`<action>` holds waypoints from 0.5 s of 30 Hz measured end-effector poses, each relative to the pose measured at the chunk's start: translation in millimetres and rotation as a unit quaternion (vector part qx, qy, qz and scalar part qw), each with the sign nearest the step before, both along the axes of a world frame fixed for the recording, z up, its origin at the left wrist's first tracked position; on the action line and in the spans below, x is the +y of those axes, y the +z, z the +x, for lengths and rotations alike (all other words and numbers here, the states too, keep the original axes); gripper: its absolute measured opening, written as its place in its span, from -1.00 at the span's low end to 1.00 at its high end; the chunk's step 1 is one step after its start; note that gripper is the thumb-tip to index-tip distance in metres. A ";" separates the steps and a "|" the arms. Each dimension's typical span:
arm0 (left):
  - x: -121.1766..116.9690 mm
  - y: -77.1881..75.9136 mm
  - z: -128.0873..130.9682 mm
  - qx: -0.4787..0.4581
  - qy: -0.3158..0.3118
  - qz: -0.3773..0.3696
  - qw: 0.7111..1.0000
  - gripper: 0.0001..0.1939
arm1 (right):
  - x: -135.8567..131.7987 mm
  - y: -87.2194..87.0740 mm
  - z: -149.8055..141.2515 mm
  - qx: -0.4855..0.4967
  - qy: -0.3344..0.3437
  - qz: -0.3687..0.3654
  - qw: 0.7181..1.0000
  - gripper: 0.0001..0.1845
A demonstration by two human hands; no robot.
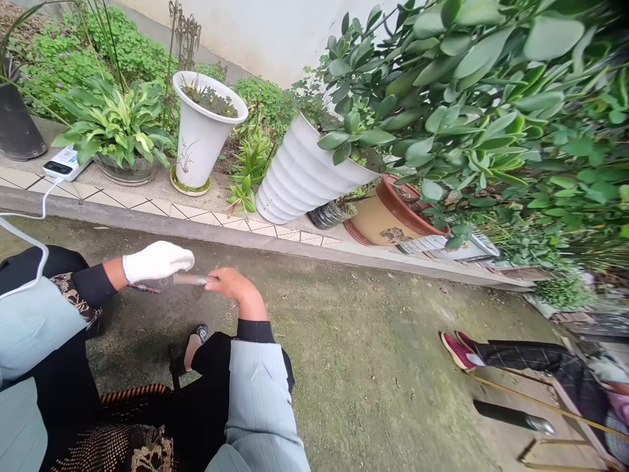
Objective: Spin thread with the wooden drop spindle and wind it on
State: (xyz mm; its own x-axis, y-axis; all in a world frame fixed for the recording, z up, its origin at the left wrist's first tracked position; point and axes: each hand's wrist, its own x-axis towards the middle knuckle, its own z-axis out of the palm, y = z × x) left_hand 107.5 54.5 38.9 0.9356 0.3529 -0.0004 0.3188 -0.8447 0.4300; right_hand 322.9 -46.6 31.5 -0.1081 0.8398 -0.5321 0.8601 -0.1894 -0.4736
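My left hand point(157, 261) wears a white glove, its fingers bunched and pointing right, low over the concrete ground point(344, 341). My bare right hand point(232, 283) grips a short brown tube point(190, 280) with a metal band, whose far end points toward the glove. A thin reddish rod point(146, 287) lies just below my left wrist, and I cannot tell if it touches my hand. A white cable point(29, 239) runs over my left sleeve.
A raised tiled ledge point(147, 204) runs along the far side, bearing a white power bank point(61, 164), a white planter point(201, 131), a tipped white planter point(304, 174) and a brown pot point(393, 213). Another person's legs and red shoes point(459, 351) are at lower right, beside a dark metal tube point(514, 417).
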 end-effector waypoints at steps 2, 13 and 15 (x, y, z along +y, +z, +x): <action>4.2 2.3 -1.3 0.011 0.025 0.009 1.000 -0.66 | -0.3 -3.2 -2.0 0.066 0.022 -0.047 0.996 -0.82; 9.8 -7.5 3.5 -0.005 0.062 -0.165 0.984 -0.67 | -7.1 18.5 -0.2 0.361 -0.007 -0.044 0.931 -0.62; 4.1 -10.5 6.0 -0.026 0.036 -0.223 0.974 -0.63 | -6.5 19.7 4.8 0.397 -0.123 0.056 0.908 -0.69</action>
